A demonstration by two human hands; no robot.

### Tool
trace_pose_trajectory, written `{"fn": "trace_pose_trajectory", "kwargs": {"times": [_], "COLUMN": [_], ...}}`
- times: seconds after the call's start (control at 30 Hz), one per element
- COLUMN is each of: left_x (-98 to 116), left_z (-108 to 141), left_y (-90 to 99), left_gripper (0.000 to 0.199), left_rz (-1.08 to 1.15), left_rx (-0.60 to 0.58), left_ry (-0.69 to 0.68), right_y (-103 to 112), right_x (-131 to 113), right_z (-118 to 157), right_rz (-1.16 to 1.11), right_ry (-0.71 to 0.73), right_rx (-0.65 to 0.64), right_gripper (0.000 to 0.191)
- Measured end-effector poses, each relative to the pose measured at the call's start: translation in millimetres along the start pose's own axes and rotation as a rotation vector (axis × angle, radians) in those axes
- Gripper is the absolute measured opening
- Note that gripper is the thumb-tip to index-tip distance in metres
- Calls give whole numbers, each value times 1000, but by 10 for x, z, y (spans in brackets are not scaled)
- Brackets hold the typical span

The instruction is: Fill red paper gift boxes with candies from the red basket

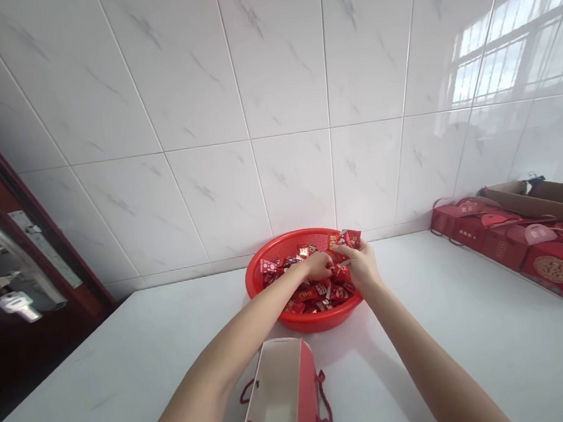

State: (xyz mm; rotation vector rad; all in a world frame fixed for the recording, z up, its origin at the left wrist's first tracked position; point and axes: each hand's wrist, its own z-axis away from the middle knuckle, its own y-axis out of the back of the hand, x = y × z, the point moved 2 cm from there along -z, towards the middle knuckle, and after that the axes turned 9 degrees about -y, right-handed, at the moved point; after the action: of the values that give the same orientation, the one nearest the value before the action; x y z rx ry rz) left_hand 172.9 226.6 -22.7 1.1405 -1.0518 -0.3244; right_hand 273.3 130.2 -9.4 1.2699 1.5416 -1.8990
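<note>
A round red plastic basket (pixel 293 318) stands against the wall, filled with small red-wrapped candies (pixel 315 293). My left hand (pixel 319 265) reaches over it with its fingers curled closed among the wrappers; what they pinch, if anything, is hidden. At the basket's right rim, my right hand (pixel 361 264) is closed around several red candy packets (pixel 349 238), which stick up above its fingers. Nearer to me sits an open red-and-white gift box (pixel 280 386) with dark red cord handles; its visible inside holds nothing.
Several red gift boxes (pixel 500 235) stand in a row on the right, beside a brown cardboard box (pixel 516 196). A white table (pixel 173 330) meets a tiled wall (pixel 285 103). At the left is a dark door (pixel 4 347) with keys (pixel 18 304) in its lock.
</note>
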Motion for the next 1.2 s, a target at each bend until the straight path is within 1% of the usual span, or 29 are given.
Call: {"fn": "trace_pose_trajectory", "kwargs": {"times": [0.07,0.13,0.23,0.33,0.47,0.6,0.73,0.87,1.0,1.2], "left_x": [-78,-153,-220,-230,-206,-181,-193,-218,-199,-163], "left_z": [21,94,251,406,571,684,729,738,746,762], "left_y": [85,208,384,480,486,445,443,463,466,466], "left_gripper": [22,25,19,15,23,30,37,37,35,31], "left_rz": [54,139,306,482,662,781,860,924,971,1031], "left_rx": [85,181,304,381,438,483,538,601,604,592], "left_ry": [29,44,40,24,9,-27,-62,-86,-97,-97], "right_y": [-10,-19,-24,-19,-4,8,4,-31,-62,-48], "right_x": [-9,-13,-12,-6,8,39,54,22,-20,-18], "right_z": [19,32,31,9,-12,-16,-11,35,91,82], "right_rz": [5,10,18,26,55,98,111,110,112,131], "right_ry": [-2,-4,-10,-24,-59,-90,-110,-126,-127,-113], "right_rx": [0,7,19,25,4,-64,-132,-198,-221,-201], "right_gripper": [29,29,30,32,35,37,40,41,42,41]}}
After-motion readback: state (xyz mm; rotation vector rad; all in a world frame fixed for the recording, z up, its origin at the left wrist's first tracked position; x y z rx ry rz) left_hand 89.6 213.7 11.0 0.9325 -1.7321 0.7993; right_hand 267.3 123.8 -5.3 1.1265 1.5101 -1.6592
